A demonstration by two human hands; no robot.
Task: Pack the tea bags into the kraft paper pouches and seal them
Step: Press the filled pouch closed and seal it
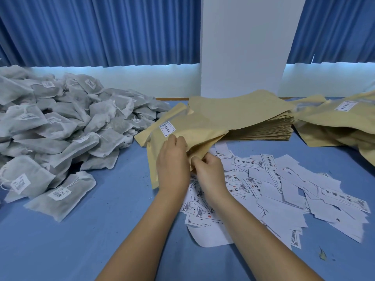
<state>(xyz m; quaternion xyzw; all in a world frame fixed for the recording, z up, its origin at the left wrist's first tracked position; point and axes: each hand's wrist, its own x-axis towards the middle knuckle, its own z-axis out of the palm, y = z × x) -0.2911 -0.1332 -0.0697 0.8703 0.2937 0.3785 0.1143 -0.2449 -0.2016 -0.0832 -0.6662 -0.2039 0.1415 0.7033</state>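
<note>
Mid-table in the head view, both hands clamp one labelled kraft pouch: left hand lies over it w/ fingers curled on its edge, right hand pinches that edge just beside, prob to work the mouth open or press it shut, can't tell which bc the hands cover it. The tea bags sit heaped at left within reach, pouch stack behind; whether anything's inside the pouch is hidden.

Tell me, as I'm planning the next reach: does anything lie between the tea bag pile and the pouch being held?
Nothing visible does. Only bare blue table separates the tea bag pile from the pouch, which the left hand and right hand both hold. The loose labels lie to the right, off that path.
</note>
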